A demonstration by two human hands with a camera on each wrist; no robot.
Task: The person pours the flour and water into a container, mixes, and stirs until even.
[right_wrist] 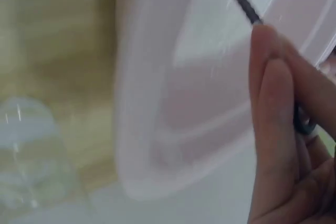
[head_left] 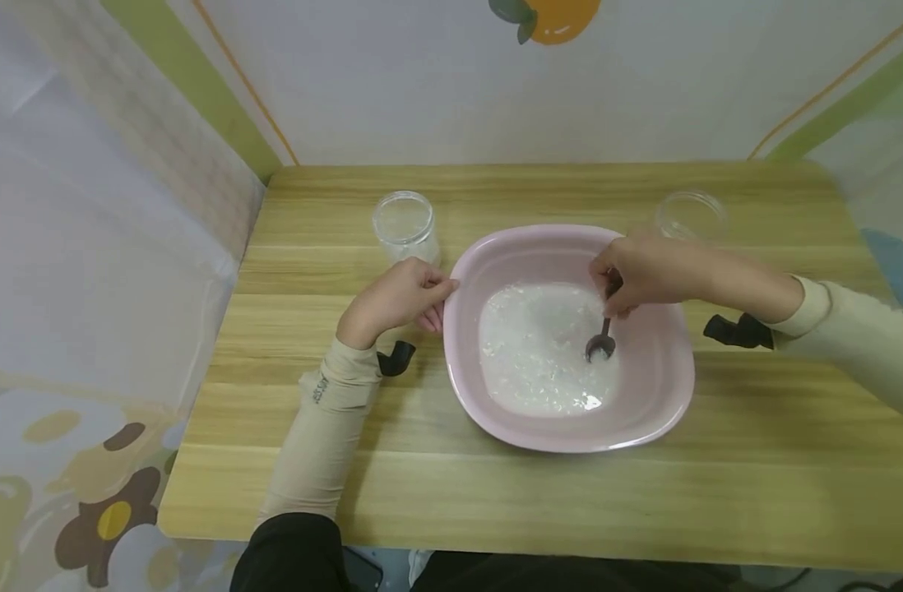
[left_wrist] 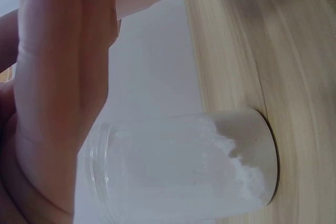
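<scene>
Head view: We see a pink basin (head_left: 570, 427) at the middle of a wooden table (head_left: 496, 501), its floor covered with white grains (head_left: 540, 353).
Right hand: Our right hand (head_left: 644, 275) pinches the handle of a dark spoon (head_left: 601, 345), whose bowl sits in the grains.
Left hand: Our left hand (head_left: 400, 296) rests on the basin's left rim, fingers curled around the edge.
Jars: A jar of white powder (head_left: 405, 226) stands behind the left hand; an empty clear jar (head_left: 690, 215) stands behind the right.
Left wrist view: The powder jar (left_wrist: 210, 166) is partly filled, just beside straight fingers (left_wrist: 63, 87).
Right wrist view: Blurred fingers (right_wrist: 283, 129) close on the spoon handle (right_wrist: 241, 1) above the basin (right_wrist: 157, 103).
Progress: We judge the grains already in the basin and scooping or stirring under way; some powder remains in its jar.
</scene>
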